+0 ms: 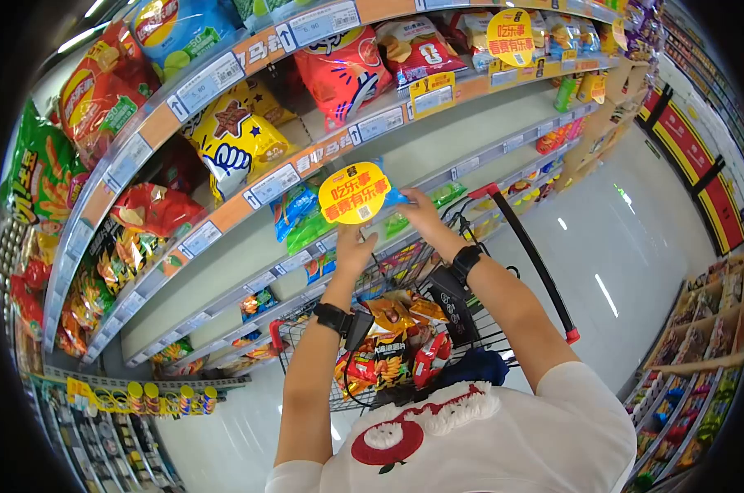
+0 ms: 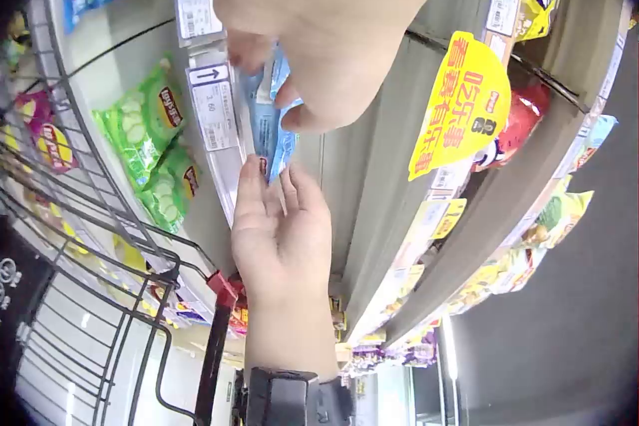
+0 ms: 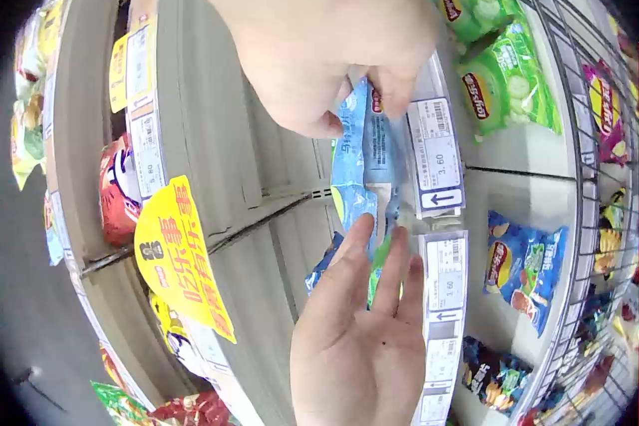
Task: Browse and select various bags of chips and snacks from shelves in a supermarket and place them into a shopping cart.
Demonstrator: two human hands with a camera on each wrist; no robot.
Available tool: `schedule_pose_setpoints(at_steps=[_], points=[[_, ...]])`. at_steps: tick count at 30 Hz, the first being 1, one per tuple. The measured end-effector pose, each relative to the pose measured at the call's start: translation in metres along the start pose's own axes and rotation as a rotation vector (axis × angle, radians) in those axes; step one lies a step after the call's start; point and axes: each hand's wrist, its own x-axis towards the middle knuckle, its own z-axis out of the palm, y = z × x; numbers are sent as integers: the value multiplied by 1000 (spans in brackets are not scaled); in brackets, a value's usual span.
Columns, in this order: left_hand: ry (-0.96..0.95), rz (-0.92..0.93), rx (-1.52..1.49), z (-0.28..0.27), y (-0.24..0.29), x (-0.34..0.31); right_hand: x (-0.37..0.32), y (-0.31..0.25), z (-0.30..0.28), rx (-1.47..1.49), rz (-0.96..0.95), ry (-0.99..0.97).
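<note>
A blue chip bag [image 1: 397,198] is held between both hands over a low shelf, partly hidden in the head view by a round yellow sign [image 1: 354,193]. My left hand [image 1: 355,249] grips one end, its fingers largely behind the sign. At the other end my right hand [image 1: 422,217] pinches the bag. In the left wrist view, the bag [image 2: 270,121] spans from my left hand [image 2: 310,26] to the fingers of my right hand [image 2: 285,236]. The right wrist view shows the bag [image 3: 367,156] standing on edge between my right hand [image 3: 329,46] and left hand [image 3: 354,351].
Below my arms stands a shopping cart with a black handle [image 1: 536,259] and several snack bags [image 1: 392,357]. Green bags [image 3: 509,76] lie on a lower shelf. Price-tag edges [image 1: 277,185] and filled upper shelves rise in front; the floor [image 1: 610,238] shows at right.
</note>
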Motion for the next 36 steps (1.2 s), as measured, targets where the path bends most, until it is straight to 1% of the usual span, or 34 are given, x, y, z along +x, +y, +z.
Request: schedule_pose_setpoints(at_steps=[1, 2, 3, 4, 5, 7, 9, 11, 12, 13, 14, 15, 17, 19, 21, 22, 23, 25, 27, 28, 29, 30, 31, 32, 33, 34, 35, 36], points=[[44, 32, -89, 0, 7, -3, -3, -4, -2, -42, -32, 12], [89, 60, -179, 1, 10, -8, -8, -7, -6, 69, -55, -13], [137, 82, -268, 1, 14, -16, -20, -27, -11, 128, -85, -31], [149, 124, -280, -7, 35, -24, -35, -53, -17, 189, -112, -53], [98, 82, -341, -17, 56, -39, -48, -77, -23, 249, -136, -78], [13, 5, -470, -38, 98, -63, -82, -112, -38, 186, -187, -38], [-90, -56, -486, -62, 131, -85, -111, -136, -53, -73, -349, -2], [-196, -148, -490, -69, 132, -112, -133, -140, -55, -54, -195, -71], [-250, -190, -483, -72, 129, -121, -138, -127, -55, 2, -117, -128], [-302, -224, -478, -76, 125, -127, -143, -113, -47, -81, -66, -183], [-342, -219, -474, -78, 112, -137, -146, -99, -40, -166, -27, -235], [-298, -215, -320, -81, 102, -149, -150, -85, -32, -252, 12, -282], [-220, -214, -16, -87, 83, -175, -165, -72, -4, -128, 141, -404], [-131, -255, 119, -98, 58, -202, -177, -56, 26, -162, 193, -550], [-63, -261, 304, -115, 35, -224, -183, -17, 54, -221, 65, -749], [-82, -311, 326, -121, 16, -234, -189, 5, 70, -85, 148, -807], [-103, -360, 347, -123, -8, -243, -192, 23, 84, -176, 175, -840], [-160, -452, 428, -121, -57, -261, -206, 47, 108, -441, 33, -893], [-242, -547, 542, -106, -99, -284, -223, 73, 124, -635, -156, -956], [-332, -576, 565, -94, -114, -297, -235, 87, 127, -664, -172, -974], [-421, -598, 591, -84, -126, -309, -245, 104, 128, -728, -163, -1040], [-507, -610, 622, -79, -131, -316, -253, 119, 125, -751, -102, -1066], [-534, -648, 600, -77, -130, -320, -259, 127, 120, -774, -44, -1082], [-556, -641, 561, -78, -129, -323, -259, 127, 116, -788, -17, -1099], [-534, -633, 449, -78, -136, -327, -256, 125, 112, -801, 13, -1110], [-509, -557, 334, -82, -144, -324, -247, 123, 107, -758, 50, -1181], [-488, -483, 217, -85, -154, -319, -235, 123, 103, -739, 16, -1120], [-418, -411, 199, -93, -154, -302, -219, 116, 101, -721, -19, -1060]])
